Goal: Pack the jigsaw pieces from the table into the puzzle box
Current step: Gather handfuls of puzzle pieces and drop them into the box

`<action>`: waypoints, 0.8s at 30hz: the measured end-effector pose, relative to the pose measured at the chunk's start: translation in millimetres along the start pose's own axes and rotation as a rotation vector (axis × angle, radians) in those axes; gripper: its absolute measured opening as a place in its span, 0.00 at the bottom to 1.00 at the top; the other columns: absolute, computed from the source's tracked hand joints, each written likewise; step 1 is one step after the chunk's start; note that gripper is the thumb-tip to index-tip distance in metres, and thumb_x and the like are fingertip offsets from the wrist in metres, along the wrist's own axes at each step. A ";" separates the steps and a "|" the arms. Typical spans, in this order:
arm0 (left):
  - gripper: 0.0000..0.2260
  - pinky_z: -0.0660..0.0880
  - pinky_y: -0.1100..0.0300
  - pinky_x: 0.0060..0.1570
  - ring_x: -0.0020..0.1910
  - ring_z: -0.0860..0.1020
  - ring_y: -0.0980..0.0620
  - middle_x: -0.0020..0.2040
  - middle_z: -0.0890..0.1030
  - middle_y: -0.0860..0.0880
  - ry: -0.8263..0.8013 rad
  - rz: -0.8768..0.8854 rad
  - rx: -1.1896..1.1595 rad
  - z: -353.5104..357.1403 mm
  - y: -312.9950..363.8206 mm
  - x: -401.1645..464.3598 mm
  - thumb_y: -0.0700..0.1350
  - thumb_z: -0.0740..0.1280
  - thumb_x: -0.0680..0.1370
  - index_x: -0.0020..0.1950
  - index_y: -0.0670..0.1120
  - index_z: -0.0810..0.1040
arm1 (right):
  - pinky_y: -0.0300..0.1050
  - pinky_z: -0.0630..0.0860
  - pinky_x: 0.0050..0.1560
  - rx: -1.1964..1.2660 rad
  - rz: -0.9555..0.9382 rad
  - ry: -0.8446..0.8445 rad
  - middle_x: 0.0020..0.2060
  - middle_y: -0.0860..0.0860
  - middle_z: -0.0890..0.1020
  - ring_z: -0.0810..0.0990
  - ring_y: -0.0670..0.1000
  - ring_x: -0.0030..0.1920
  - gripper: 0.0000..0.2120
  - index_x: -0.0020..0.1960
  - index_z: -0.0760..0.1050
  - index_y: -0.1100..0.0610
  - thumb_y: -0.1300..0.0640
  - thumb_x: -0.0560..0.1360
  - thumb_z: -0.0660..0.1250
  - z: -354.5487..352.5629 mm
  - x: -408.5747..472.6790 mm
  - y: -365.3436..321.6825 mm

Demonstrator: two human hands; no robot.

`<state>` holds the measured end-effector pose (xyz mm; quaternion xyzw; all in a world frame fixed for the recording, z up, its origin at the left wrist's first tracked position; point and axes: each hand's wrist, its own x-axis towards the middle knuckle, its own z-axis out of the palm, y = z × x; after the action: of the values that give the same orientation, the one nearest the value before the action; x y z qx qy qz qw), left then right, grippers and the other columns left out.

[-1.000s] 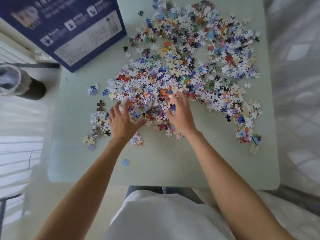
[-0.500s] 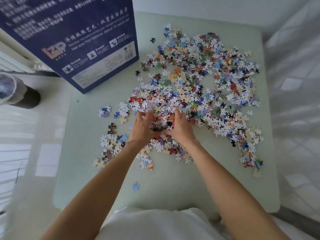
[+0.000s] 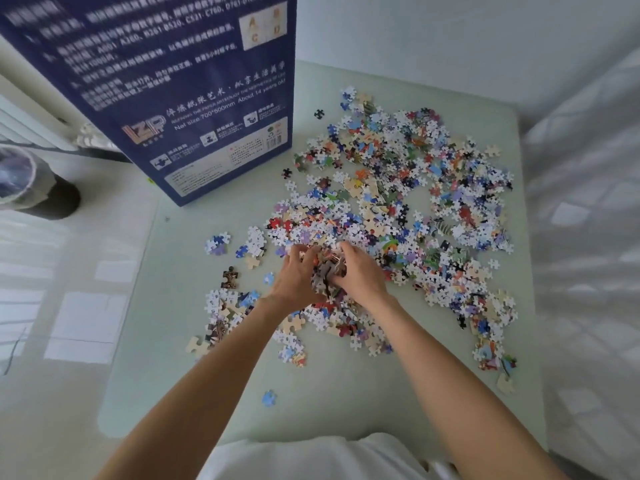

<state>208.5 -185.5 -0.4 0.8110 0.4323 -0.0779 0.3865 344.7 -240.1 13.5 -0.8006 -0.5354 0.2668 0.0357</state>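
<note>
Cupping a clump of jigsaw pieces (image 3: pixel 327 271) between them, both hands, left hand (image 3: pixel 296 280) and right hand (image 3: pixel 360 277), hover above the worktop (image 3: pixel 332 403); the puzzle box (image 3: pixel 166 91) stands up-left, nearer the left hand.

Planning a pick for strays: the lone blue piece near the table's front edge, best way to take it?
The blue piece lies flat on the table with clear surface all around, so no edge stands proud. Probably come straight down from above and pinch across its narrow waist, or press on top and slide it to the near edge to get a finger under it. Either hand seems workable.
</note>
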 end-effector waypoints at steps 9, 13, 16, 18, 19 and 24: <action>0.46 0.71 0.55 0.60 0.67 0.62 0.47 0.69 0.58 0.46 0.067 -0.041 0.075 2.2 18.8 6.7 0.59 0.75 0.64 0.75 0.51 0.53 | 0.42 0.75 0.44 0.024 0.008 0.064 0.53 0.53 0.79 0.79 0.53 0.51 0.22 0.60 0.68 0.57 0.53 0.71 0.71 -12.4 11.5 11.3; 0.43 0.72 0.56 0.58 0.65 0.62 0.47 0.69 0.61 0.46 0.134 -0.055 0.148 1.3 15.9 13.9 0.58 0.74 0.67 0.74 0.50 0.53 | 0.43 0.73 0.48 0.044 0.020 0.020 0.58 0.53 0.74 0.74 0.54 0.57 0.25 0.63 0.65 0.56 0.52 0.71 0.71 -14.8 14.5 24.6; 0.45 0.70 0.54 0.61 0.66 0.59 0.46 0.69 0.59 0.46 0.157 -0.058 0.166 -3.2 11.8 20.5 0.60 0.75 0.64 0.74 0.50 0.55 | 0.47 0.67 0.61 -0.099 0.014 -0.025 0.65 0.56 0.66 0.65 0.56 0.65 0.33 0.66 0.64 0.54 0.43 0.67 0.72 -12.3 19.4 28.2; 0.46 0.68 0.53 0.64 0.67 0.57 0.45 0.69 0.59 0.46 0.149 -0.056 0.169 -4.4 11.9 23.6 0.60 0.75 0.63 0.74 0.50 0.56 | 0.52 0.60 0.68 -0.169 0.013 -0.044 0.70 0.57 0.60 0.58 0.59 0.69 0.39 0.68 0.62 0.54 0.40 0.65 0.72 -12.2 22.6 26.1; 0.46 0.66 0.52 0.65 0.68 0.57 0.45 0.69 0.60 0.47 0.137 -0.053 0.166 -4.5 12.4 24.6 0.59 0.76 0.63 0.74 0.50 0.55 | 0.54 0.57 0.69 -0.167 0.016 -0.058 0.72 0.58 0.57 0.55 0.61 0.71 0.40 0.69 0.60 0.54 0.40 0.65 0.72 -12.3 24.4 24.5; 0.46 0.62 0.54 0.67 0.66 0.59 0.46 0.69 0.61 0.47 0.088 -0.038 0.139 -4.7 12.5 26.8 0.56 0.76 0.65 0.75 0.48 0.54 | 0.46 0.70 0.57 -0.052 -0.024 -0.139 0.71 0.57 0.55 0.61 0.59 0.68 0.41 0.72 0.54 0.53 0.54 0.67 0.75 -13.0 30.6 15.7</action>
<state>233.5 -169.2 -2.5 0.8300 0.4578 -0.0794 0.3084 372.6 -216.9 7.4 -0.7742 -0.5528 0.3075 -0.0192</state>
